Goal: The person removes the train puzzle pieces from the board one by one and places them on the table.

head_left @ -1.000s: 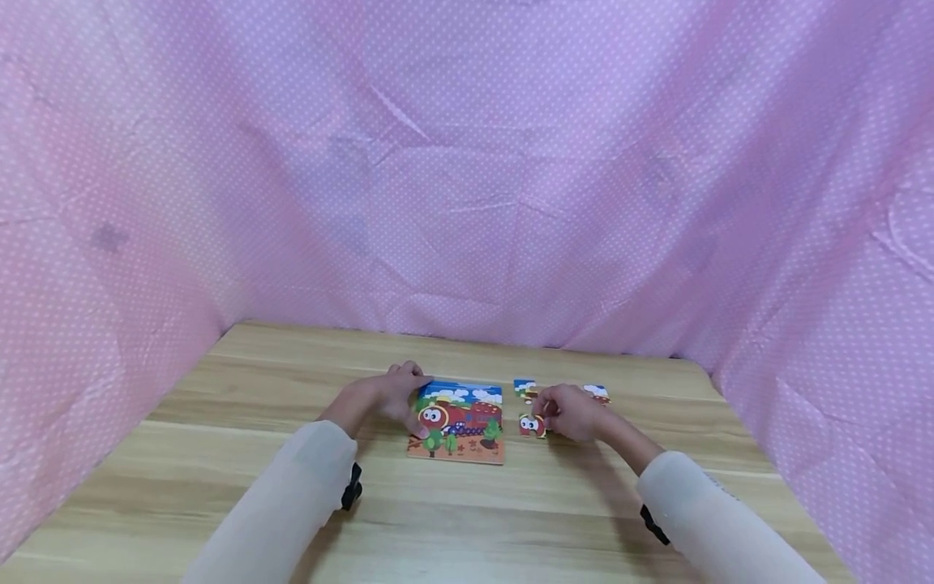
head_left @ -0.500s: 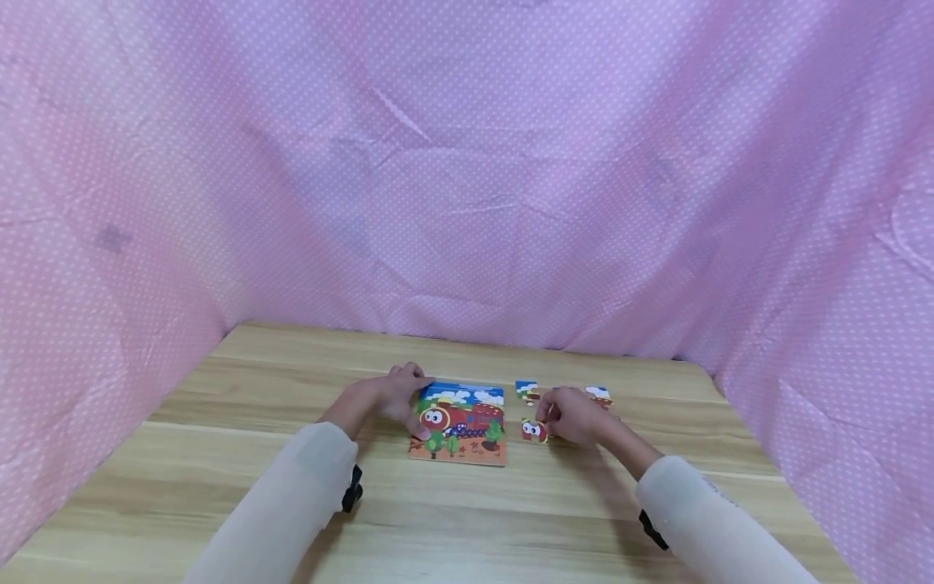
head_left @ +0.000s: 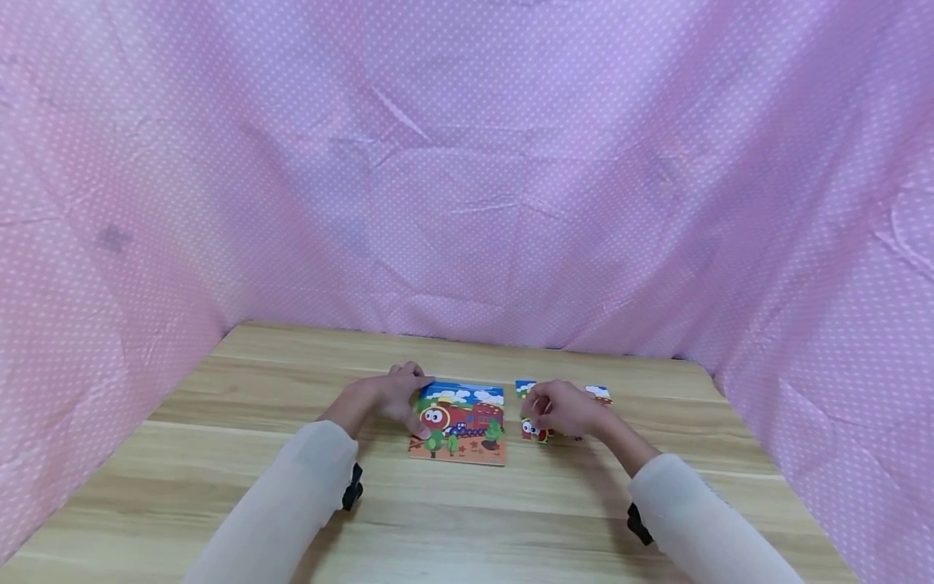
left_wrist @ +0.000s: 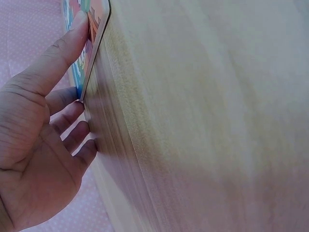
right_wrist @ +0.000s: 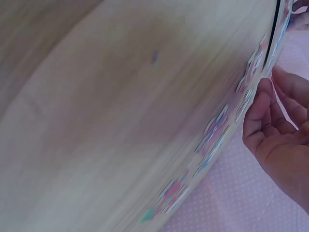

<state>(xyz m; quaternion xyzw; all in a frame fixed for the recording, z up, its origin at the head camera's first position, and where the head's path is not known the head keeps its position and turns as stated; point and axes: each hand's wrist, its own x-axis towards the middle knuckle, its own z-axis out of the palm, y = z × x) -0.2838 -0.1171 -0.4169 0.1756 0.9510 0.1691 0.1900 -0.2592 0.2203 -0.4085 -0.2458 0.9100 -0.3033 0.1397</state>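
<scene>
Well, at the left, my left hand [head_left: 397,401] rests on the picture board [head_left: 467,420], thumb laid along its face, forefinger at its far left corner, other fingers slack; to me that looks like steadying, not clasping. The board lies flat on the table [head_left: 452,519], nearly square, so it has no real long axis. Just to its right, across a narrow strip of table, the loose puzzle pieces lie in a far row and a near row, both running left to right. The sky piece [head_left: 524,387] and the eyes piece [head_left: 536,431] sit closest to the board. Above these stretches my right hand [head_left: 565,408], plainly the nearer one, its fingers bent, thumb and forefinger close together, tips directed left; whether they pinch anything I can't tell. From those tips the board lies to the left, a little way off. Farther right, past my knuckles, lies the cloud piece [head_left: 598,394].
</scene>
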